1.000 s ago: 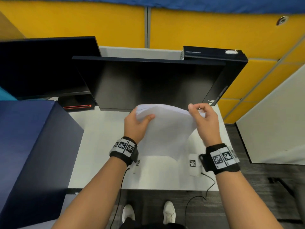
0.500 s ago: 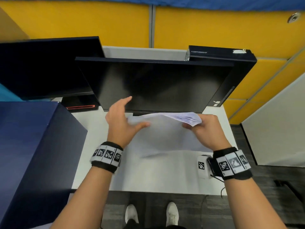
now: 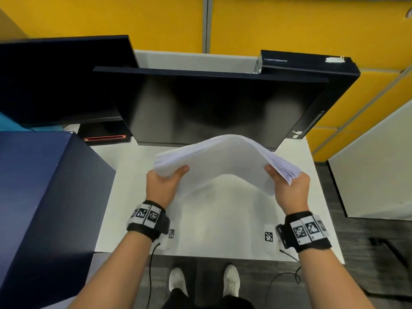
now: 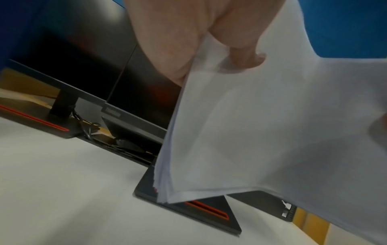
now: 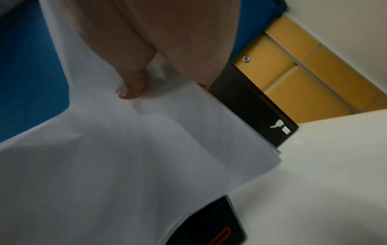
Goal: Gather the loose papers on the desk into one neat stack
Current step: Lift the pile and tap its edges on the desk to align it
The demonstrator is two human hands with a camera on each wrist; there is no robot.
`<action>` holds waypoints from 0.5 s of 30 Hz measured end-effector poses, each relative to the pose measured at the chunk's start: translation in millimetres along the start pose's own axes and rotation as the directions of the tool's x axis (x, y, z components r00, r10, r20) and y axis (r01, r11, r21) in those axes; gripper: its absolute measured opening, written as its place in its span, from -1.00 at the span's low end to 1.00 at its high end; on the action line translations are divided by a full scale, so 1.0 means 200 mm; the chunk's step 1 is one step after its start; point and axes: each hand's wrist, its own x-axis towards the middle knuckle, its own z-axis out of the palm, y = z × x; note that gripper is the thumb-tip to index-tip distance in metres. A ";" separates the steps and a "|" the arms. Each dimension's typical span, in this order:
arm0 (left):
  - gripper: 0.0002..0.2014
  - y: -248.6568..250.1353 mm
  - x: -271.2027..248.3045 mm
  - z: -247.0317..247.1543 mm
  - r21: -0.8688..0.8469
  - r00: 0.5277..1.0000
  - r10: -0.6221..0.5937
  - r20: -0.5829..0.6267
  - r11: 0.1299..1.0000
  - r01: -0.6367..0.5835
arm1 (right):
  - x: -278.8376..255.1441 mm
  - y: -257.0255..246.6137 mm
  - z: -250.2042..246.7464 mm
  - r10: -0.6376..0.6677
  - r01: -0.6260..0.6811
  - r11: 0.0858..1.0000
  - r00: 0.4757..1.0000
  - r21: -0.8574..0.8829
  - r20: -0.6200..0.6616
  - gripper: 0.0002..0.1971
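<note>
From the head camera, the stack of papers (image 3: 225, 159) was held up above the white desk (image 3: 223, 219), bowed upward in the middle, in front of the dark monitor (image 3: 211, 105). The left hand (image 3: 163, 186) pinched its left edge with the thumb on top, and the right hand (image 3: 289, 190) pinched its fanned right edge the same way. A blue box (image 3: 44, 197) stood at the left. In the left wrist view the thumb pressed the sheets' upper face above the red-striped monitor base (image 4: 207, 210). In the right wrist view the thumb lay on the paper beside the monitor's corner.
</note>
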 end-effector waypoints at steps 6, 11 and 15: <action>-0.53 -0.25 0.03 -0.03 0.192 0.981 -0.120 0.152 0.977 0.089 | -0.03 0.31 0.00 0.154 -0.132 0.979 0.977 -0.155 0.144 -0.69; -0.73 -0.22 0.08 0.01 0.156 0.976 -0.205 0.074 0.969 0.192 | -0.05 0.32 0.02 0.222 -0.212 0.968 0.973 -0.135 0.061 -0.80; -0.64 -0.18 0.08 -0.04 0.093 0.990 -0.125 0.060 0.989 0.119 | -0.03 0.28 -0.02 0.124 -0.119 0.988 0.992 -0.100 0.038 -0.79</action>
